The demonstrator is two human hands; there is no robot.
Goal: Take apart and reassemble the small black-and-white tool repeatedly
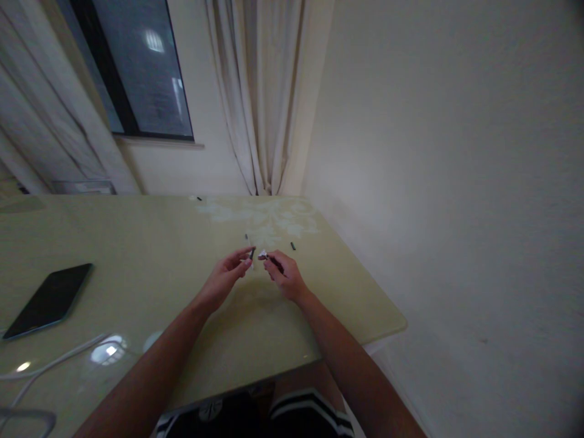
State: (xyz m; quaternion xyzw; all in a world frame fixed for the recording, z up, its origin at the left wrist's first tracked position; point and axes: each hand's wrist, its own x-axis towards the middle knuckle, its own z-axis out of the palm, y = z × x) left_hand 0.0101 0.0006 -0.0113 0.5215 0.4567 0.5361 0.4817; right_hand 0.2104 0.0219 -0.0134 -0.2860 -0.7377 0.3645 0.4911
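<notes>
My left hand [226, 275] is over the table, thumb and fingers pinched on a short black piece [252, 253] that looks like a pen part. Close by on its right, my right hand [283, 272] is closed on a small crumpled white piece [263, 253], perhaps paper or tissue. Something dark also shows among the right fingers, too small to make out. The two held things are a little apart. Just behind the left fingertips lies a thin clear tube with a dark end [246, 236], like a pen barrel. A short black cap-like piece [292, 246] rests beyond my right hand.
The glossy pale-green table [150, 243] has its right edge along a white wall. At the left lies a dark tablet [50, 299], with a white cable [59, 360] nearer me. Another small black piece [199, 198] sits at the far edge, before the curtain [262, 91].
</notes>
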